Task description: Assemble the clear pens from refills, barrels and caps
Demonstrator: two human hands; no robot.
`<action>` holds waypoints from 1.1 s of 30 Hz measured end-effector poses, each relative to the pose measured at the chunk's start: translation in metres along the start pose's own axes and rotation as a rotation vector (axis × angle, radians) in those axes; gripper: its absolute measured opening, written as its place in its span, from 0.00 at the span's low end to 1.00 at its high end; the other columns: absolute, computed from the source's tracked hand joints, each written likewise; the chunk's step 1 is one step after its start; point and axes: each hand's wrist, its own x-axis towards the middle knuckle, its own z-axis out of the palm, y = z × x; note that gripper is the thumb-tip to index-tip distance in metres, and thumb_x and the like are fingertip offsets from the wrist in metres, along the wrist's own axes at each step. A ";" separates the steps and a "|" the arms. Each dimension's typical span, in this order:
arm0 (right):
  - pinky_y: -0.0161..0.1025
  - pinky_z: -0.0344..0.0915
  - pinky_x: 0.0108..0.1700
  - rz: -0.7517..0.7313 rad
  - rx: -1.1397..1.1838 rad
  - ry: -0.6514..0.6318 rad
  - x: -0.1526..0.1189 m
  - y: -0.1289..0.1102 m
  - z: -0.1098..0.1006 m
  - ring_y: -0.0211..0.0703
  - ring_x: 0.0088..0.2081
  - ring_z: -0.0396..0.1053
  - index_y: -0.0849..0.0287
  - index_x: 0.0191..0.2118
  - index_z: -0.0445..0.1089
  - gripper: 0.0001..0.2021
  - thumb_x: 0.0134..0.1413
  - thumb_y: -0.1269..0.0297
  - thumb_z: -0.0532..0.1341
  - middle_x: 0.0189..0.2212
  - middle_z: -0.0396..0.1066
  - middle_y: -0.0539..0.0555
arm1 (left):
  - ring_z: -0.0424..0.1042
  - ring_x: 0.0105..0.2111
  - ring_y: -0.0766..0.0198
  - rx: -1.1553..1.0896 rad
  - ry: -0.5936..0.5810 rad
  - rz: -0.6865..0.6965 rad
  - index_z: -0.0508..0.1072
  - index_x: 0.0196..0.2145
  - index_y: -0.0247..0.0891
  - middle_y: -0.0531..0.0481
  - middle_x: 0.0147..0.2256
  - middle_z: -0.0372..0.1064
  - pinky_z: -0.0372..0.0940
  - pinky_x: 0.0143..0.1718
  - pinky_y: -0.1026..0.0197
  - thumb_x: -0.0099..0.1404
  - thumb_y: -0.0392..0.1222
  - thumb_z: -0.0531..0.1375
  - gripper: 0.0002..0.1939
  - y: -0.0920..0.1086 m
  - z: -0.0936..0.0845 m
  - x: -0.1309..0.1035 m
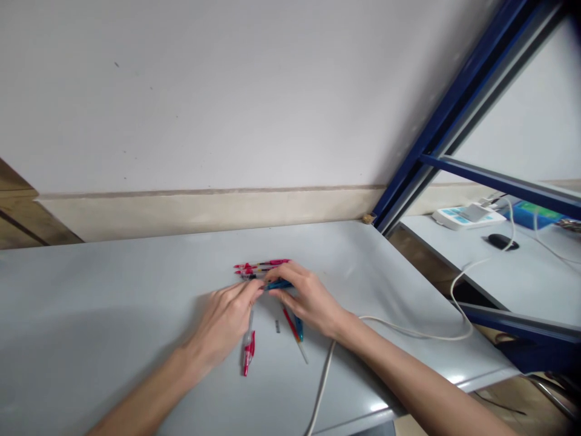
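My right hand (306, 297) is closed on a blue pen part (280, 284) above the middle of the table. My left hand (232, 307) has its fingertips pinched at the left end of that part; what lies between them is too small to make out. Just behind the hands lie several red and clear pens (249, 266). Nearer me, below my left hand, is a clear pen piece with a red clip (249, 353). Under my right hand are a red refill (293, 326), another blue piece (299, 328) and a small clear piece (277, 326).
The grey table (113, 290) meets a pale wall. A white cable (408, 332) crosses the table's right side, passing under my right forearm. Beyond a blue metal frame (411, 160) stand a white device (467, 216) and a black mouse (502, 242).
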 end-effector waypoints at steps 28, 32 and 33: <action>0.44 0.64 0.45 -0.101 -0.059 -0.062 0.001 0.003 0.001 0.46 0.38 0.67 0.58 0.41 0.73 0.09 0.70 0.65 0.56 0.34 0.74 0.55 | 0.71 0.24 0.62 0.050 -0.093 -0.085 0.63 0.32 0.43 0.55 0.23 0.69 0.51 0.27 0.63 0.65 0.29 0.48 0.11 0.000 -0.002 -0.003; 0.44 0.64 0.44 -0.117 -0.032 0.030 0.000 0.003 0.002 0.47 0.40 0.66 0.58 0.40 0.72 0.05 0.65 0.73 0.59 0.35 0.72 0.55 | 0.71 0.24 0.63 0.023 -0.097 -0.095 0.62 0.32 0.43 0.56 0.24 0.69 0.51 0.27 0.63 0.67 0.30 0.47 0.10 0.001 -0.003 -0.003; 0.44 0.64 0.45 -0.118 -0.028 0.043 -0.001 0.002 0.002 0.47 0.40 0.65 0.58 0.39 0.72 0.06 0.64 0.76 0.59 0.35 0.72 0.55 | 0.70 0.23 0.63 0.022 -0.094 -0.101 0.62 0.32 0.43 0.56 0.23 0.68 0.51 0.27 0.63 0.68 0.31 0.47 0.10 0.001 -0.004 -0.002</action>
